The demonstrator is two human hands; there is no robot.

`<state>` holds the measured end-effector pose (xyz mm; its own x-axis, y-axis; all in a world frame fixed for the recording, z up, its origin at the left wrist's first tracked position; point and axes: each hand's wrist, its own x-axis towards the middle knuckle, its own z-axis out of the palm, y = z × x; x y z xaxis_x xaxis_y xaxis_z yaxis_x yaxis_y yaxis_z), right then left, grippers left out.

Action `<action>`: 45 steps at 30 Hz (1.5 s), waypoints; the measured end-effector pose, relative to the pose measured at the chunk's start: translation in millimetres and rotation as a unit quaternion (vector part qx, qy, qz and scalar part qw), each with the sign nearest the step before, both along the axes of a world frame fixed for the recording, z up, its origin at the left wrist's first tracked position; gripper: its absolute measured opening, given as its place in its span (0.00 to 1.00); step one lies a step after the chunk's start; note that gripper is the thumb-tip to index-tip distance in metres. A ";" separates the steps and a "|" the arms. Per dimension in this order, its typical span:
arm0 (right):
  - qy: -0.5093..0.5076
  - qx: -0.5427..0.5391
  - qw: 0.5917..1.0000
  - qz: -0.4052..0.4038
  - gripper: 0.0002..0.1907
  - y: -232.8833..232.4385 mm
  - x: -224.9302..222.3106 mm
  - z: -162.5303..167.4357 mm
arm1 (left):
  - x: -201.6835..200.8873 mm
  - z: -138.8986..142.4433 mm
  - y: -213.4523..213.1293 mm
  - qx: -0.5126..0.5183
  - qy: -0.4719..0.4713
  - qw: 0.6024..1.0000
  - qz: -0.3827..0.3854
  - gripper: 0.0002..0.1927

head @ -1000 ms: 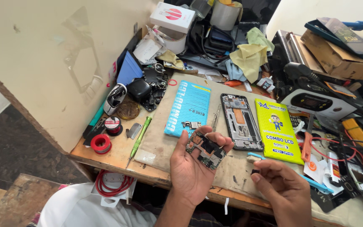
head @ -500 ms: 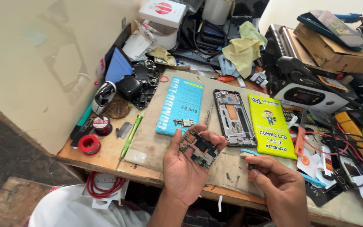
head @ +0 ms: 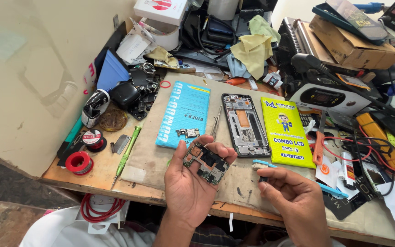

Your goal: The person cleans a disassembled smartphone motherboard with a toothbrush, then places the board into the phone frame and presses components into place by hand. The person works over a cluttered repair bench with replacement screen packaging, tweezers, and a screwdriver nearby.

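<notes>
Cluttered wooden counter (head: pixel 101 171) against beige wall. Blue package (head: pixel 184 114), yellow package (head: pixel 286 132) flank phone frame (head: pixel 245 124). Left hand (head: pixel 193 183) fingers curl round circuit board (head: pixel 205 162); right hand (head: pixel 293 201) fingers pinch blue brush (head: pixel 264 165).

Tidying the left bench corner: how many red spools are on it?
2. One red spool near the front edge, another red spool just behind it, beside the green screwdriver. Clutter may hide more.

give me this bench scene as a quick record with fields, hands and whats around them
left hand: holds a phone circuit board up in its fingers
right hand: grips a blue brush, bristles near the board
behind hands: opened phone frame lying flat on the mat
left of frame: blue packet with a small board on it
right of frame: yellow packet
bench left edge: green screwdriver, red tape roll
</notes>
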<state>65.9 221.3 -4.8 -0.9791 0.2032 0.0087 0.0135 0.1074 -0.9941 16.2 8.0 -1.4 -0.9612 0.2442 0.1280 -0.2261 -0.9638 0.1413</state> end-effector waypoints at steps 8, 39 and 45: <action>-0.018 -0.002 1.000 0.003 0.19 -3.2 1.5 5.2 | 0.6 0.9 -0.6 -0.009 0.010 1.000 -0.001 0.26; 0.067 -0.028 0.997 0.012 0.22 -9.3 9.5 -0.4 | 11.2 16.0 24.0 -0.555 0.165 0.814 0.048 0.08; 0.008 -0.020 0.999 -0.049 0.15 -8.1 5.3 1.1 | 12.7 15.4 21.5 -0.571 0.190 0.796 0.072 0.08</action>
<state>71.2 213.2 -3.7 -0.9542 0.2987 0.0137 0.0064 0.0661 -0.9978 29.0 29.4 14.0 -0.9346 0.3008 0.1898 0.1432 -0.1705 0.9749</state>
